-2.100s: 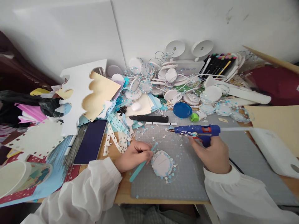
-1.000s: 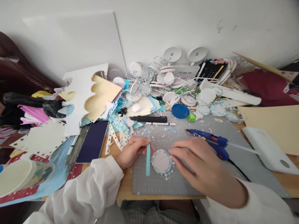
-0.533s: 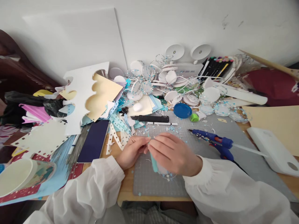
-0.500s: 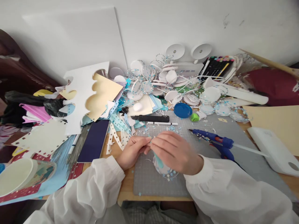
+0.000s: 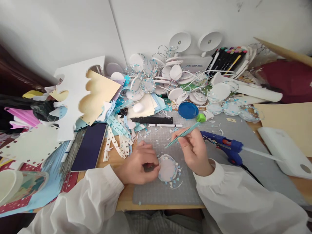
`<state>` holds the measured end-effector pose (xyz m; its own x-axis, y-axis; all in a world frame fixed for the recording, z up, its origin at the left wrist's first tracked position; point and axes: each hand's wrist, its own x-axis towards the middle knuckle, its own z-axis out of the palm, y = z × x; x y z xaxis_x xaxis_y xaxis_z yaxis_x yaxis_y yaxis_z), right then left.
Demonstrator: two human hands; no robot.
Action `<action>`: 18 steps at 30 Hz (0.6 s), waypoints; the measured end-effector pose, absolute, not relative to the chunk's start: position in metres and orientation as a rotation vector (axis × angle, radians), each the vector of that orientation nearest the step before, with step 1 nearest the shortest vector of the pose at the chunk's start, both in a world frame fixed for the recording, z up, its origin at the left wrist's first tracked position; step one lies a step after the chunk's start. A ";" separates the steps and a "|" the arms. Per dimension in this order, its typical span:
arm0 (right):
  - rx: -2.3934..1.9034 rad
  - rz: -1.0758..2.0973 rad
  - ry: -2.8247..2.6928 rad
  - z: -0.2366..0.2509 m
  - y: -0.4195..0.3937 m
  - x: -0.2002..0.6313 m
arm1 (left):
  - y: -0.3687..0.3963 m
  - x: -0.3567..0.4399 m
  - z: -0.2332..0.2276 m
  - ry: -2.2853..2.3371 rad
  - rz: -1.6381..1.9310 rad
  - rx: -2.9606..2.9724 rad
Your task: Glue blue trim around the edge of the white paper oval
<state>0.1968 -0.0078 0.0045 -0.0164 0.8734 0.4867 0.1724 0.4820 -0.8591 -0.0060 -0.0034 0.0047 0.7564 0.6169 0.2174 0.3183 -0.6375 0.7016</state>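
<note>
- Tool (image 5: 186, 131), slim, turquoise and tweezer-like, sits in your right hand (image 5: 193, 151), thumb and fingers closed around it; its tip points to 8 o'clock.
- Your white disc (image 5: 167, 169), ringed with small blue and white stars, lies on the grey cutting mat (image 5: 156, 196), at 7 o'clock from your right fingertips and 6 o'clock from the tool's tip.
- Your left hand (image 5: 137, 164) curls at the disc's 9 o'clock, thumb and forefinger bent round a gap, their tips just beside the rim; you can't tell whether they touch it or pinch anything.
- A clear curved edge (image 5: 181, 184) shows past the disc at 4 o'clock.
- Your blue glue gun (image 5: 223, 141) lies at the disc's 2 o'clock, near your right hand, nozzle toward 10.
- At 1 o'clock, farther off, rests a blue oval lid (image 5: 188, 110); at 12, a black pen (image 5: 156, 120).
</note>
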 end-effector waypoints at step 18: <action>-0.934 1.125 -1.451 0.015 -0.018 0.191 | -0.002 -0.004 0.016 0.555 0.500 2.092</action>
<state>0.1908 -0.0182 0.0150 -0.1674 0.9516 0.2578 -0.0124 0.2594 -0.9657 -0.0041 -0.0015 0.0157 0.8185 0.5568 0.1415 0.1984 -0.5051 0.8399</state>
